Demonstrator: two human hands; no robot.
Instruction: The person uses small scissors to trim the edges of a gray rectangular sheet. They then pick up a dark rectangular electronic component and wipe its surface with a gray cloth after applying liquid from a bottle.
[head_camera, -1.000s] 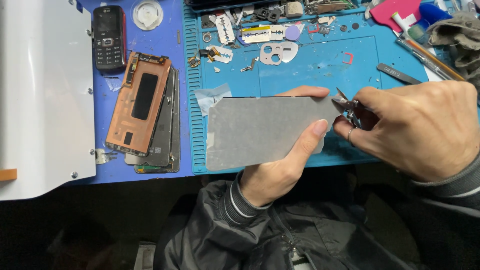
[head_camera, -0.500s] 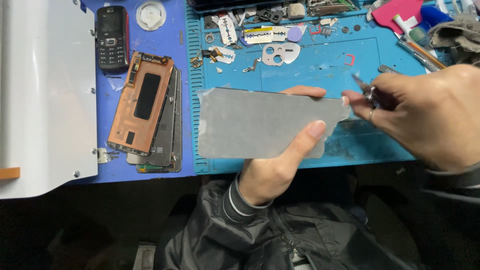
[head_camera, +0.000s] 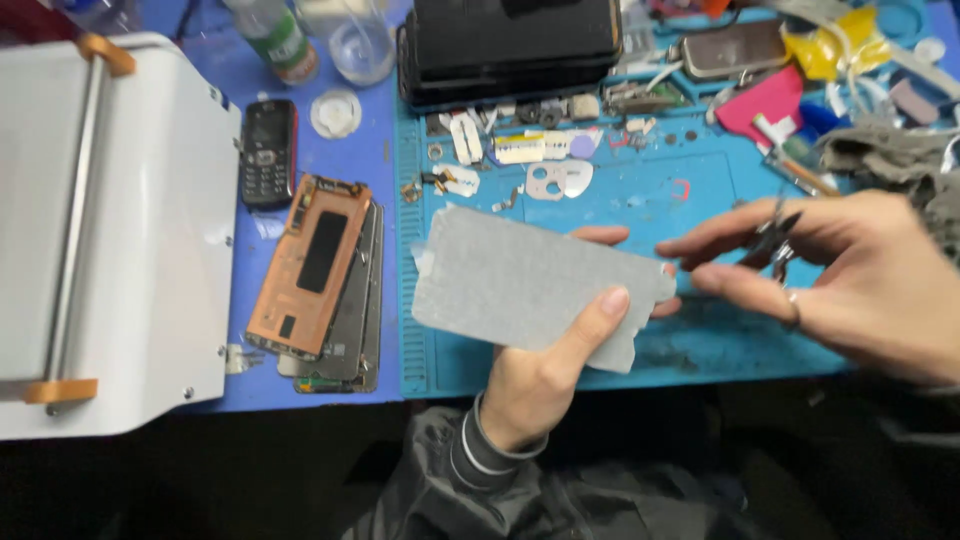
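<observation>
My left hand (head_camera: 545, 375) holds a flat grey rectangular panel (head_camera: 520, 285) over the blue work mat (head_camera: 640, 200), thumb on its front face and fingers behind it. My right hand (head_camera: 850, 280) is at the panel's right end, with its outstretched fingers touching that edge. In that hand sits a pair of dark metal tweezers (head_camera: 772, 238), held between thumb and fingers and pointing up and to the right.
A copper-coloured phone frame (head_camera: 308, 265) lies on a stack of phone panels left of the mat. An old black keypad phone (head_camera: 268, 150) and a white machine (head_camera: 110, 230) are further left. Small parts, a dark stacked device (head_camera: 510, 45) and tools crowd the back.
The panel has tilted and shifted left in my left hand. My right hand has opened its fingers toward the panel's right edge, tweezers still in it. The view has moved back.
</observation>
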